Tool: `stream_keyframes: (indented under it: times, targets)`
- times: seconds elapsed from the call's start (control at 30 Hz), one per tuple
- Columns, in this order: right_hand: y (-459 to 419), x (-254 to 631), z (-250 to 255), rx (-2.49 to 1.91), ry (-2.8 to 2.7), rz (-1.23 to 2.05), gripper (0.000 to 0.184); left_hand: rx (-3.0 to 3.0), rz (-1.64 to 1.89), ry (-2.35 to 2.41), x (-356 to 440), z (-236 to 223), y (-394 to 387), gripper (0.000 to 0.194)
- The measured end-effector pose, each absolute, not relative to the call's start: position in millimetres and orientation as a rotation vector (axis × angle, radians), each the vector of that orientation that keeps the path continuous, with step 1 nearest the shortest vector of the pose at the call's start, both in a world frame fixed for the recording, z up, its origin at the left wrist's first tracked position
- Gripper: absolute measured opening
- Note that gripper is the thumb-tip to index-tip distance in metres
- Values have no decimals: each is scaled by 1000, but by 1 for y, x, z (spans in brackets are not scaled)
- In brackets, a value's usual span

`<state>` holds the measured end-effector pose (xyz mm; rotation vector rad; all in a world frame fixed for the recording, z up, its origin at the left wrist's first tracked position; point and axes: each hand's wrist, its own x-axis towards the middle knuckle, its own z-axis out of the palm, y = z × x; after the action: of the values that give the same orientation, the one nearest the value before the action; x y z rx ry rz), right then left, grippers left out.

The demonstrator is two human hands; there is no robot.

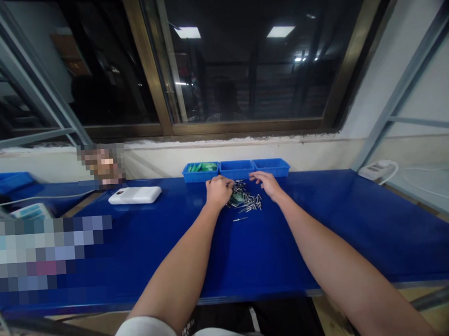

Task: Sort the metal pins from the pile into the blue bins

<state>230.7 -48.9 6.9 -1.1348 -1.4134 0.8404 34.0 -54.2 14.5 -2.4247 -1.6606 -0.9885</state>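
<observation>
A pile of pop rivets (252, 203), thin and silvery, lies on the blue table (157, 253) with something green and see-through among them. My left hand (218, 191) rests at the pile's left side, its fingers curled together at the rivets; whatever is between the fingertips is hidden. To the right of the pile, my right hand (268, 184) hovers with thumb and fingers apart and nothing visible in them. One single rivet (240, 219) lies nearer to me. Behind my hands stand a left blue bin (201, 177) holding green packets, a middle bin (237, 175) and a right bin (278, 171).
A white power-bank-like device (135, 195) lies to the left on the table. At the right edge sits a white power strip (377, 170) with a cable. Grey metal frame posts (412, 70) flank the table, and a window (256, 59) is behind it.
</observation>
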Motion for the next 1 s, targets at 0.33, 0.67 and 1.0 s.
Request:
stream_keyframes:
  times: [0.33,0.67,1.0]
  targets:
    - [-62,215,15,-1006,-1571,1001,27,-2711,-955,-1292,44,16,-59,24]
    - [-48,224,11,-1156,-1415,693,23,-2438,-1019,-1614,41,9,-53,43]
    - [-22,226,25,-1619,-1839,-45,42,-2316,-902,-1878,37,6,-49,43]
